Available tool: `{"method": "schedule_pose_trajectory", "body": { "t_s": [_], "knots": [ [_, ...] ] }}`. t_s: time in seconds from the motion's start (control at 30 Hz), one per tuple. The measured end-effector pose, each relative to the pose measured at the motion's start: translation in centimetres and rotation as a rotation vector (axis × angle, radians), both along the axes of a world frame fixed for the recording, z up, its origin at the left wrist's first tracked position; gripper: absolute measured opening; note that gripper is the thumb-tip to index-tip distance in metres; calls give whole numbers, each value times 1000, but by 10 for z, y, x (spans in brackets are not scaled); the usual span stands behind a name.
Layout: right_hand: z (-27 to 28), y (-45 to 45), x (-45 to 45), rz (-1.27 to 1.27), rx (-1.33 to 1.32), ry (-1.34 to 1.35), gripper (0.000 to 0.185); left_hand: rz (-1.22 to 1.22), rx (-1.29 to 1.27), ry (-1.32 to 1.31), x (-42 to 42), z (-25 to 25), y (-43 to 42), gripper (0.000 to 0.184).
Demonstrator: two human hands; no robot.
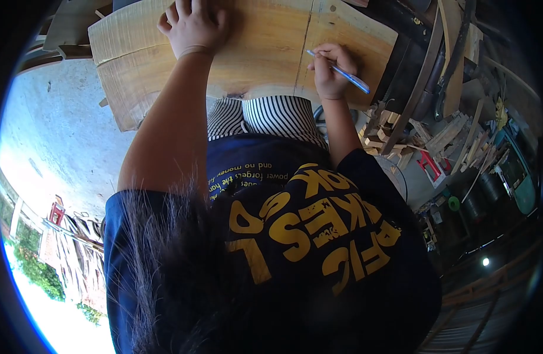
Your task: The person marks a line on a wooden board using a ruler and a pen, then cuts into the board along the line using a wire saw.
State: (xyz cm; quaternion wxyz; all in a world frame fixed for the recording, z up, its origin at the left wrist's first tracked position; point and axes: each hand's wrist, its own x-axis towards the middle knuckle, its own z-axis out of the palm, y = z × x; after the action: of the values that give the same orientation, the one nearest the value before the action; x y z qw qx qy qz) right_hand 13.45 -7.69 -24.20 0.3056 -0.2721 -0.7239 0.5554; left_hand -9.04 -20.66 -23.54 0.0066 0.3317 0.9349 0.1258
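Observation:
A wide wooden board [257, 65] with pale yellow-brown grain lies across the top of the view, in front of my striped legwear. My left hand [195, 29] rests flat on the board's left part, fingers spread. On the right part, my right hand [333, 68] is closed around a blue and white pen [354, 79]. One end of the pen pokes out at the left of my fingers, close to a dark line [304, 53] running across the board. Whether the pen touches the wood I cannot tell. A long crack [133, 54] runs in from the board's left end.
Wood offcuts [445, 135] lie in a pile at the right, near a red object [428, 165]. Long curved strips [428, 65] stand beside the board's right end. A pale concrete floor [65, 112] spreads at the left, with stacked wood strips [77, 253] further off.

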Motion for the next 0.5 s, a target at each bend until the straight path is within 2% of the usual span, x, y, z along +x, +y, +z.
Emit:
{"method": "schedule_pose_trajectory", "body": {
  "t_s": [0.17,0.23,0.43,0.47,0.5],
  "knots": [
    [1,2,-1,-18,39,-12,8,-15,18,-12,0,1,0,55],
    [4,9,4,168,147,-100,7,-9,8,4,0,1,0,54],
    [5,-3,-10,-69,-20,25,6,-7,21,-13,0,3,1,53],
    [2,-1,-5,-72,-19,25,6,-9,22,-14,0,3,1,53],
    [2,4,0,28,23,-42,6,-8,20,-16,1,4,1,52]
  ]
}}
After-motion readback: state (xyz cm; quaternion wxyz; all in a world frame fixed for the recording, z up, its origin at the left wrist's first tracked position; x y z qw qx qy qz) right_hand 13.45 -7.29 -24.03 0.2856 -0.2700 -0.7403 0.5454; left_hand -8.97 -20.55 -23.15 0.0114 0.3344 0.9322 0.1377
